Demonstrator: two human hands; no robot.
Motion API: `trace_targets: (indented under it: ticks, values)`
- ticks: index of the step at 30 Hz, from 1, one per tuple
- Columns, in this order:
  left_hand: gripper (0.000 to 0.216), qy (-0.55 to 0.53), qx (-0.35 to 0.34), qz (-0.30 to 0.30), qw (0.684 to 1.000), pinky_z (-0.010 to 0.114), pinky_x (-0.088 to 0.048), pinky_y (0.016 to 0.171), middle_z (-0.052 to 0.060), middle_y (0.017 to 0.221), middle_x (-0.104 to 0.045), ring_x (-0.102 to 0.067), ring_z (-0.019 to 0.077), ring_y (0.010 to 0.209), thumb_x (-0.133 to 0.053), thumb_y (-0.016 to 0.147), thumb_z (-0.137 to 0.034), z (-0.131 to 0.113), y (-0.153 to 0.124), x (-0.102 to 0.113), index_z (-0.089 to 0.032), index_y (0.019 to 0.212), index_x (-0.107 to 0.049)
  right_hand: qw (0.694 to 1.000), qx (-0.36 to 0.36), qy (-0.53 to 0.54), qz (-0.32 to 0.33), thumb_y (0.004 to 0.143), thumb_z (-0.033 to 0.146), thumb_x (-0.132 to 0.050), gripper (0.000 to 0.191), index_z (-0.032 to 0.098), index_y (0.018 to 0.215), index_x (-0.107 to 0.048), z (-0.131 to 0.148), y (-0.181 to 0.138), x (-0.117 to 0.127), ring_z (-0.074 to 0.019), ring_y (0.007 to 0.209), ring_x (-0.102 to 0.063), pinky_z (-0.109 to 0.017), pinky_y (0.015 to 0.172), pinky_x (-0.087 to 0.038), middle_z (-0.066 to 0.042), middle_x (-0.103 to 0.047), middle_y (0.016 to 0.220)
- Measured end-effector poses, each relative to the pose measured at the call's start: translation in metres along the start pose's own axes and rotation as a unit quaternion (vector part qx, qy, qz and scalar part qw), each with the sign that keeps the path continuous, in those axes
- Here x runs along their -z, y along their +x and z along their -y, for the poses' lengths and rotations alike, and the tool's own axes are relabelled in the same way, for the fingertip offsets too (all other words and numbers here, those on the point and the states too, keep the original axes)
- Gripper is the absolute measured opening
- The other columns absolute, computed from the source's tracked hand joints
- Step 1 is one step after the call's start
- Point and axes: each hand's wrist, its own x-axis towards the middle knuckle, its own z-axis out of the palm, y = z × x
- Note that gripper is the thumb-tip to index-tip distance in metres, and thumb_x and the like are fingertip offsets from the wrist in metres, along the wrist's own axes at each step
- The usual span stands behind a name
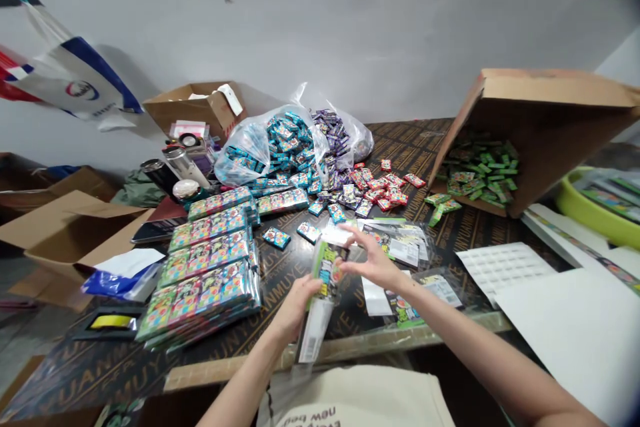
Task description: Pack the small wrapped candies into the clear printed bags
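Head cam: I've L hand (295,307) clamped on a clear plastic sleeve w/ green-black print (327,273), over the dark gold-lettered worktop (285,280) nr its front edge; R hand (377,263) by sleeve top, thumb + index apart, can't tell if touching.

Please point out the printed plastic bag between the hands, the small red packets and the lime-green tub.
Printed plastic bag (321,308): head view, its middle stretch.
Small red packets (379,184): head view, mid-pile.
Lime-green tub (575,202): head view, outer wall.
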Motion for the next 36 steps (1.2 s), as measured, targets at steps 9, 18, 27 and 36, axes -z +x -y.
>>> trace_targets:
  ticks: [9,18,27,36]
  values:
    - [0.039,0.002,-0.017,0.049,0.999,0.03,-0.043,0.074,0.008,0.098,-0.064,-0.057,0.0206,0.082,-0.059,0.071,-0.038,-0.008,0.001,0.008,-0.015,0.102,-0.062,0.966,-0.1,0.146,-0.19,0.062,0.035,-0.073,0.061,0.023,0.115,-0.045,-0.014,-0.008,-0.031,-0.0216,0.099,-0.054,-0.037,0.085,-0.043,-0.008,-0.056,0.109]
    - [0.055,0.042,-0.004,0.153,0.987,0.035,-0.036,0.088,0.007,0.106,-0.06,-0.051,0.0254,0.1,-0.065,0.064,-0.034,-0.01,0.001,0.005,-0.017,0.116,-0.055,0.987,0.069,-0.009,0.146,0.061,0.039,-0.074,0.028,0.016,0.067,-0.062,0.007,0.011,0.001,-0.0147,0.069,-0.053,-0.026,0.068,-0.041,0.001,-0.057,0.066]
    - [0.036,0.043,0.021,0.061,0.997,0.028,-0.039,0.079,0.006,0.091,-0.066,-0.056,0.0207,0.087,-0.062,0.071,-0.031,0.001,0.005,0.001,-0.014,0.103,-0.063,0.993,0.004,0.057,0.099,0.061,0.035,-0.073,0.058,0.023,0.115,-0.052,-0.002,0.006,-0.003,-0.015,0.082,-0.056,-0.029,0.08,-0.044,-0.003,-0.058,0.102]
    - [0.03,0.139,-0.029,0.003,0.99,0.022,-0.037,0.058,0.002,0.064,-0.062,-0.052,0.0144,0.062,-0.057,0.075,-0.039,-0.001,0.006,0.005,-0.011,0.073,-0.066,0.951,-0.132,0.276,0.047,0.069,0.035,-0.067,0.028,0.016,0.089,-0.063,-0.021,-0.003,-0.028,-0.0162,0.075,-0.06,-0.03,0.074,-0.047,-0.003,-0.065,0.081]
